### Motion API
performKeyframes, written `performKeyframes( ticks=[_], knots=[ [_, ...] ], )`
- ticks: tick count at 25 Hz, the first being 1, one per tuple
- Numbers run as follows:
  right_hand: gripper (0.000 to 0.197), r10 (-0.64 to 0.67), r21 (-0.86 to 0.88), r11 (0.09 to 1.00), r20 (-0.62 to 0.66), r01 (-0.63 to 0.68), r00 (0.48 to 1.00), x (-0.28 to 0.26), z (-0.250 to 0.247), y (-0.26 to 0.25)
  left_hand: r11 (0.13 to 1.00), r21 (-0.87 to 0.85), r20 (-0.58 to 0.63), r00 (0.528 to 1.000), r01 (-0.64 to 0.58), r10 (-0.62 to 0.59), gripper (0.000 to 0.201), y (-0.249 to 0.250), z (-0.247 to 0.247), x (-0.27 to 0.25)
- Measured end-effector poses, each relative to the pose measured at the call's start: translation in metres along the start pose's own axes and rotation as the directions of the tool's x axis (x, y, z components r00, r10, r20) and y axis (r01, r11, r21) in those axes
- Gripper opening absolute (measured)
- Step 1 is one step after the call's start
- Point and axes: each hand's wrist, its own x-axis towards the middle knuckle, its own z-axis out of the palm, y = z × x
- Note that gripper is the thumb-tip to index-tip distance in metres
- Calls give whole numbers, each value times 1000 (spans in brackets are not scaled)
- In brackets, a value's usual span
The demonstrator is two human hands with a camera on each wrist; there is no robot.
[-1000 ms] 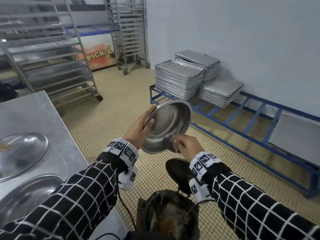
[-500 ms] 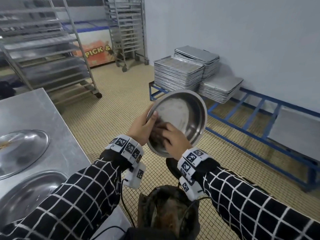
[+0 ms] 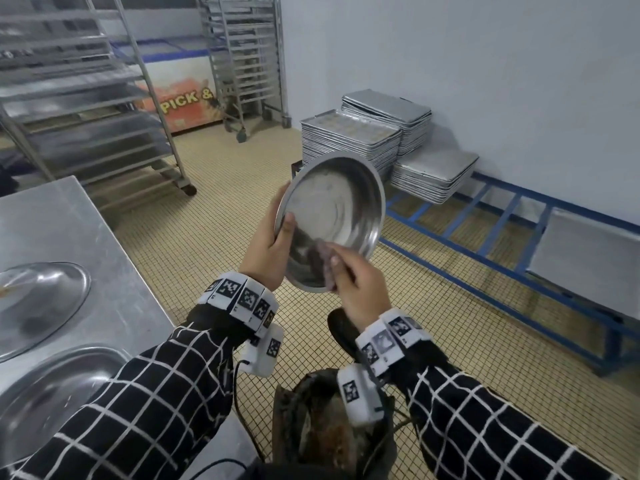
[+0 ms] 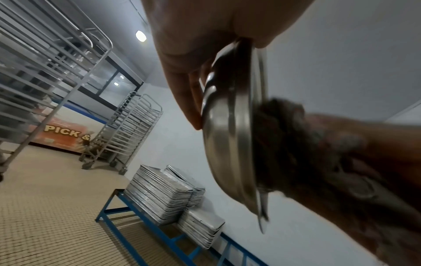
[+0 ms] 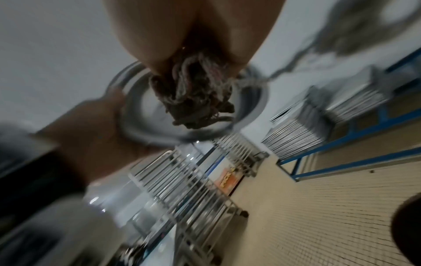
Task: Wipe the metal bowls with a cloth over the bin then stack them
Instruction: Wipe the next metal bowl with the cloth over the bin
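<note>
A shallow metal bowl is held tilted, its inside facing me, above the dark bin at my feet. My left hand grips its left rim, thumb inside and fingers behind; the left wrist view shows the bowl edge-on. My right hand holds a dark, frayed cloth pressed against the lower inside of the bowl. The bunched cloth and the bowl behind it appear blurred in the right wrist view. Two more metal bowls lie on the steel table at the left.
Stacks of baking trays rest on a low blue frame along the right wall. Wheeled tray racks stand at the back left. The bin's dark lid lies on the tiled floor beside the bin.
The bowl has risen and tipped more upright towards me. My right hand moved the cloth from the lower rim into the bowl and back down to its lower part.
</note>
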Motion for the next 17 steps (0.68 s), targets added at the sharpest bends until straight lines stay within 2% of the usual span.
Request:
performKeyframes(
  ticks=[1,3,5,7,8,9,11,13,14,15,17],
  knots=[
    [30,-64,-28,997,102,67,993,-4,12,-9,1000,-18,-6,1000,-5,5,32,3,3,0],
    [46,-95,-247,952,325,182,941,-13,24,-8,999,-20,-15,999,-28,28,33,11,3,0],
    [54,-61,-541,789,405,293,912,-8,11,15,999,-15,-9,999,-36,36,35,13,-1,1],
    [59,34,-737,606,397,297,917,-4,-4,35,1000,-11,23,1000,-20,20,35,11,-6,0],
    [62,55,-755,585,401,296,914,-3,-7,37,1000,-8,29,999,-18,18,34,9,-7,-1],
    [65,37,-719,624,419,306,907,-2,-4,34,1000,1,20,1000,-20,20,34,9,-5,-2],
    [70,-40,-561,775,417,292,908,-4,13,18,999,27,-23,999,-43,43,34,13,-1,-2],
    [67,-84,-489,835,342,253,936,-6,25,7,997,44,-70,995,-62,65,32,19,1,-1],
    [66,-71,-529,815,311,235,948,-6,24,8,997,53,-88,994,-62,66,29,19,0,1],
    [65,-40,-614,757,294,221,955,-4,19,14,997,51,-90,994,-62,66,28,19,-2,2],
    [61,35,-801,559,279,213,960,2,-1,33,997,51,-56,996,-63,66,36,14,-7,3]
  ],
)
